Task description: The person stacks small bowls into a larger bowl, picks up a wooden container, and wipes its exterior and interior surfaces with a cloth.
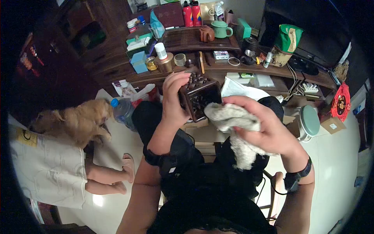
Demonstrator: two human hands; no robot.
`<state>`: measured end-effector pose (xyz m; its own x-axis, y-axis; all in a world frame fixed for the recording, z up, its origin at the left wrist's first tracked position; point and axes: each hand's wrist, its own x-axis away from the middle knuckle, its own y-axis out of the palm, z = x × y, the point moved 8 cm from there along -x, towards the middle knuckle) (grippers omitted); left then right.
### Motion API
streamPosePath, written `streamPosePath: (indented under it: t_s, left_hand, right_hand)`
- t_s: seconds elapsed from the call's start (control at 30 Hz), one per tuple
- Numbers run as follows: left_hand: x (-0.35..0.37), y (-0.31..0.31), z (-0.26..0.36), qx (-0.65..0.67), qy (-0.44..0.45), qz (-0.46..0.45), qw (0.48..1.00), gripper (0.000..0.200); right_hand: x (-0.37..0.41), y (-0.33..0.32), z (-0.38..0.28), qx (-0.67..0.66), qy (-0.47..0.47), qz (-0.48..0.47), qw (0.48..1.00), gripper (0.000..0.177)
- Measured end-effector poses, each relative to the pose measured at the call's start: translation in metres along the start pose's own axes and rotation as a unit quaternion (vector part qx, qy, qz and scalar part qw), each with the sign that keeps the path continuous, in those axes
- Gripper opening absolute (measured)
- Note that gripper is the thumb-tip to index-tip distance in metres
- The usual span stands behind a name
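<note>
Both grips clenched: left hand (173, 96) holds box (201, 96), right hand (265, 130) holds cloth (230, 117) hiding its corner.

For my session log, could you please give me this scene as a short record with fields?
Grip one: left hand clasps a dark carved wooden box, tilted.
Grip two: right hand holds a fluffy off-white cloth against the box's lower side.
Wrists: a black band on each.
Behind: cluttered dark wooden desk with a green ceramic mug and two red bottles.
Floor, left: tan furry dog beside another person's bare legs.
</note>
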<state>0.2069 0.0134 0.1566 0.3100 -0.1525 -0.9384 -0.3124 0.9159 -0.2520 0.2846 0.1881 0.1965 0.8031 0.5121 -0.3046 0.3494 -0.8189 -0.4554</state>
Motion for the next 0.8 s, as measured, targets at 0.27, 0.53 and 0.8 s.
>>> streamPosePath:
  t_s: [0.27, 0.53, 0.8]
  left_hand:
    - [0.005, 0.027, 0.023, -0.122, 0.013, -0.093, 0.988, 0.053]
    - [0.008, 0.028, 0.017, -0.103, 0.023, -0.100, 0.989, 0.048]
    - [0.021, 0.011, -0.033, -0.041, -0.198, -0.052, 0.978, 0.083]
  right_hand:
    - [-0.038, 0.035, 0.029, 0.503, 0.076, -0.077, 0.857, 0.035]
    - [-0.026, 0.035, 0.081, -0.309, 0.200, -0.034, 0.929, 0.032]
    - [-0.012, -0.004, 0.052, -0.353, 0.117, -0.018, 0.928, 0.049]
